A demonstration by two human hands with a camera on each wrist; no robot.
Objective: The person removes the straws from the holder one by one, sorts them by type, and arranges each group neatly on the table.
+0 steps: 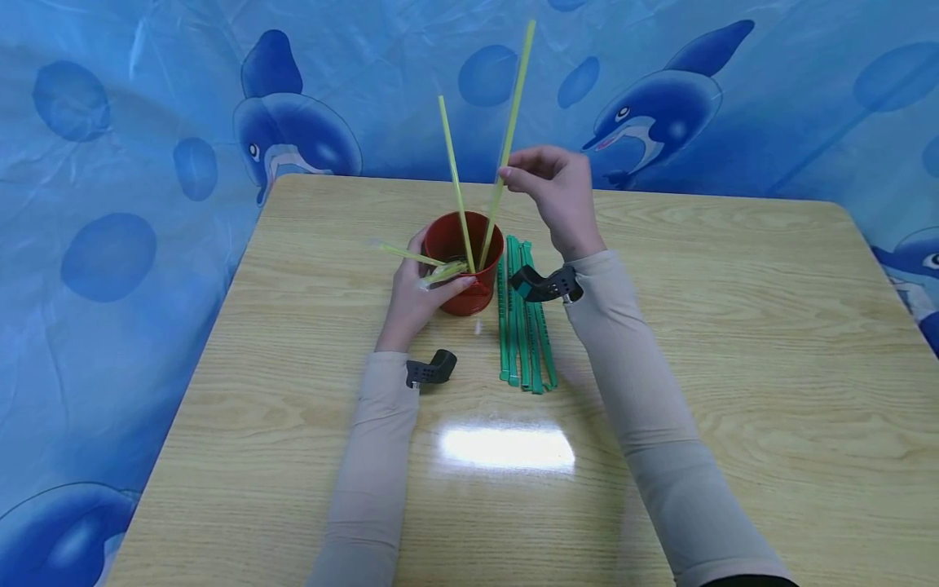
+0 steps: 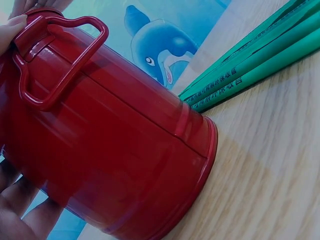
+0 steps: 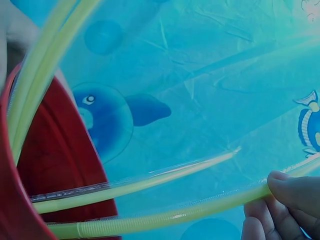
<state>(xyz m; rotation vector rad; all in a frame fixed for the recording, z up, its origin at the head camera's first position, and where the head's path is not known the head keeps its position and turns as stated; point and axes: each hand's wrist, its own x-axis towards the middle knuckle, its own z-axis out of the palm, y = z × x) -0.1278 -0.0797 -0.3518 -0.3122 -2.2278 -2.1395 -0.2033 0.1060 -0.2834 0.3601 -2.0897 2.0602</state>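
1. head view looks forward and down over the table [image 1: 734,342], from some way back.
2. left wrist view sits close beside the red cup [image 2: 125,150].
3. right wrist view, close, faces the same cup [image 3: 50,170].

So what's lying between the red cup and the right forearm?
A bundle of green sticks lies flat on the table there, right beside the red cup; the head view shows it.

This looks like a makeshift recording corner rather than a furnished room, perhaps inside a home, though the narrow view leaves that uncertain. A crinkled blue plastic sheet printed with cartoon dolphins [image 1: 663,106] hangs as a backdrop behind and around a pale wood-grain laminate table with rounded corners [image 1: 734,326], whose glossy top reflects an overhead light.
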